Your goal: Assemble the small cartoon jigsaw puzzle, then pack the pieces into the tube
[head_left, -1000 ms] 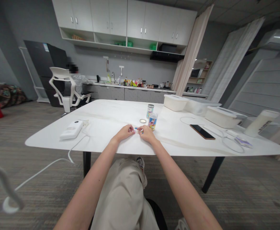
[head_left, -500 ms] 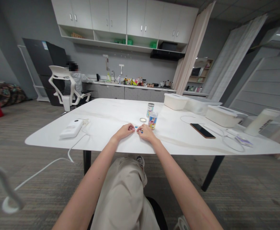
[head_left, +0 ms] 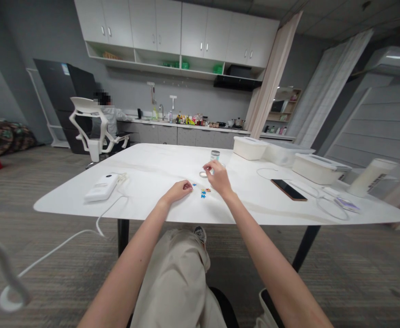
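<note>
My left hand [head_left: 180, 189] rests on the white table [head_left: 152, 191] with its fingers curled together; what they pinch, if anything, is too small to name. Small coloured pieces [head_left: 203, 193], blue and orange, lie on the table just right of it. My right hand [head_left: 217, 176] is raised a little further back, fingers bent around the small printed jar that stood there, which it mostly hides. A round lid [head_left: 203, 173] lies by its fingertips. A second small jar [head_left: 215, 155] stands just behind.
A white power bank [head_left: 101, 187] with a cable lies at the left. A dark phone [head_left: 288, 189], white cable loops and white lidded boxes [head_left: 318, 167] sit on the right. Another person sits on a white chair [head_left: 90, 130] by the kitchen counter.
My right hand has left the small pieces and moved back and up to the printed jar. The pieces now lie loose on the table. My left hand has stayed put.
</note>
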Available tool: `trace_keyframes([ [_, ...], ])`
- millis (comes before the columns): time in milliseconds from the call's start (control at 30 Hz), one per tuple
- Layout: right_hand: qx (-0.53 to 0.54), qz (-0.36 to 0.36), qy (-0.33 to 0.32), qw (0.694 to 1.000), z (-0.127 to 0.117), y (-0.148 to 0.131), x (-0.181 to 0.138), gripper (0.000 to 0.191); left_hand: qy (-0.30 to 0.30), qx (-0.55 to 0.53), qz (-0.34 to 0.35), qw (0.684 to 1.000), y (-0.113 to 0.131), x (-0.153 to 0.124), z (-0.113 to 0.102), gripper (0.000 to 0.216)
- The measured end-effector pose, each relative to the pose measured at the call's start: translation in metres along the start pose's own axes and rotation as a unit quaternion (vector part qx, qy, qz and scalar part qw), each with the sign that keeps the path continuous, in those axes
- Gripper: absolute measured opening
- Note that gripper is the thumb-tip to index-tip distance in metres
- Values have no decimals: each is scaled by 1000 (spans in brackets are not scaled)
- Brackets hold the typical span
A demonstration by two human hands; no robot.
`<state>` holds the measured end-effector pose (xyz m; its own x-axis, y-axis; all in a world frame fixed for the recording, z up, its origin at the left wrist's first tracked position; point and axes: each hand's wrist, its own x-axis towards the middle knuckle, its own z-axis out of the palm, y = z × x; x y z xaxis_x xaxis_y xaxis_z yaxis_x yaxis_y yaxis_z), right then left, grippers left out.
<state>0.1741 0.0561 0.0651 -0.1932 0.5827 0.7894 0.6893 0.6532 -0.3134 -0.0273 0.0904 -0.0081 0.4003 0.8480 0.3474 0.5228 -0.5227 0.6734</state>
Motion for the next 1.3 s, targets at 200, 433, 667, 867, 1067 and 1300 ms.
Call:
trace_keyframes([
  [200, -145, 141, -61, 977, -44, 38, 40, 27, 1, -6, 0, 1000, 1, -1, -1, 19],
  [433, -187, 160, -165, 955, -49, 46, 38, 38, 1, -15, -3, 1000, 3, -2, 0, 18],
  [667, -114, 67, -141, 981, -45, 10, 24, 37, 1, -8, -17, 1000, 6, -2, -1, 15],
  [867, -198, 110, -444, 867, -10, -11, -13, 32, 4, -13, -26, 1000, 5, -1, 0, 10],
  [1067, -206, 136, -396, 885, 21, -6, -25, 36, 0, -14, -22, 1000, 2, -1, 1, 10],
  [1300, -60, 126, -283, 949, 51, 15, -36, 24, 2, -11, -14, 1000, 0, 1, 0, 15],
])
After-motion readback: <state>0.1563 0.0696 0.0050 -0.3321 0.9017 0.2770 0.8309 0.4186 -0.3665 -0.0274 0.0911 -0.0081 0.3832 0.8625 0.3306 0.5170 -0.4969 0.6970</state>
